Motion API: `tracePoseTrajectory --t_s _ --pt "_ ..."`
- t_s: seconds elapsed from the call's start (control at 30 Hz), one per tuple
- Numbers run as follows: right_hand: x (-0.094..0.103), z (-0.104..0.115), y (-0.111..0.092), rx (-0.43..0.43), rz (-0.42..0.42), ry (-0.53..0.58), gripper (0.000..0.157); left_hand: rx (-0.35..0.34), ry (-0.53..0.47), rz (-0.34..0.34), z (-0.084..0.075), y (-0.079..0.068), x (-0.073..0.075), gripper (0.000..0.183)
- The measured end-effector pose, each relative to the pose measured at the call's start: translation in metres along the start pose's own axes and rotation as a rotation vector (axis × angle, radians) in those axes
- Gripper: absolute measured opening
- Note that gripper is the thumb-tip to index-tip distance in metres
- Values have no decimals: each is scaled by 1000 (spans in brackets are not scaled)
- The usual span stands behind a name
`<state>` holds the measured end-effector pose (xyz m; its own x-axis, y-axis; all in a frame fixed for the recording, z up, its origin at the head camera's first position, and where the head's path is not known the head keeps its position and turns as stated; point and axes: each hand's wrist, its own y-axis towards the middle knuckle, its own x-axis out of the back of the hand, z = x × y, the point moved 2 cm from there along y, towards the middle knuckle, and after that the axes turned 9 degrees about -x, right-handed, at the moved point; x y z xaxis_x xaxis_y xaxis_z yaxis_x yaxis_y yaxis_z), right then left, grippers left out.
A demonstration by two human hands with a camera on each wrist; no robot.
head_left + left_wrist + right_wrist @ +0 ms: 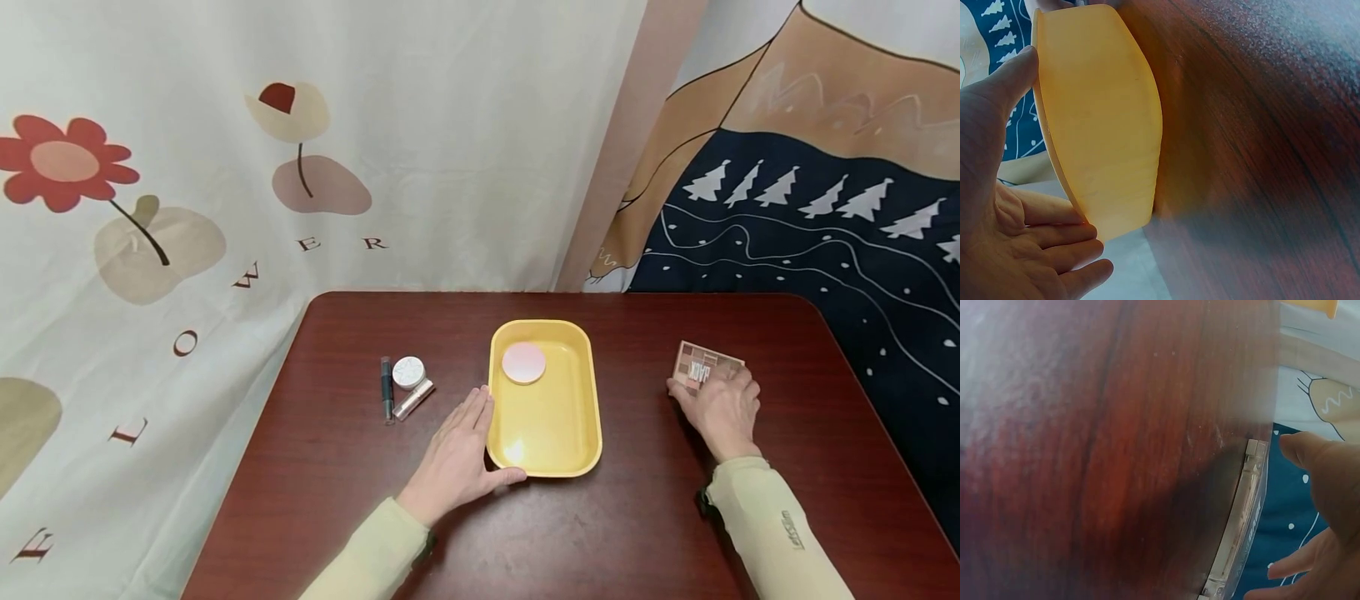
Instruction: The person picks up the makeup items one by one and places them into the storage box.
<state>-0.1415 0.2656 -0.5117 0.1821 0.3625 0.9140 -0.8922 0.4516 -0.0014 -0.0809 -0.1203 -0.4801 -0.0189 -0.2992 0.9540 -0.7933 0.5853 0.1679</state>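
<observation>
My left hand lies along the left side and near corner of a yellow tray, fingers straight. In the left wrist view, its thumb touches the rim and the fingertips meet the rim farther along. A round pink compact lies inside the tray near its far left corner. At the right, my right hand reaches over an eyeshadow palette with a clear lid, covering its near right part. The right wrist view shows the palette flat on the table, thumb and fingers spread just above it.
Left of the tray, a dark slim pencil-like tube, a round white compact and a shiny lipstick-like tube lie close together. They rest on a dark red wooden table. Printed curtains hang behind its far edge.
</observation>
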Motion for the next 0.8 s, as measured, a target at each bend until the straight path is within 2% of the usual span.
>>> tracePoseTrajectory --t_s 0.17,0.33,0.8 --pt "-2 2 4 -73 86 -41 110 -1 3 -1 0 -1 0 117" --pt "-2 2 7 -132 183 -94 116 -7 2 -7 0 -1 0 117" --pt "-5 5 10 -196 245 -163 119 -4 6 -16 0 -2 -2 116"
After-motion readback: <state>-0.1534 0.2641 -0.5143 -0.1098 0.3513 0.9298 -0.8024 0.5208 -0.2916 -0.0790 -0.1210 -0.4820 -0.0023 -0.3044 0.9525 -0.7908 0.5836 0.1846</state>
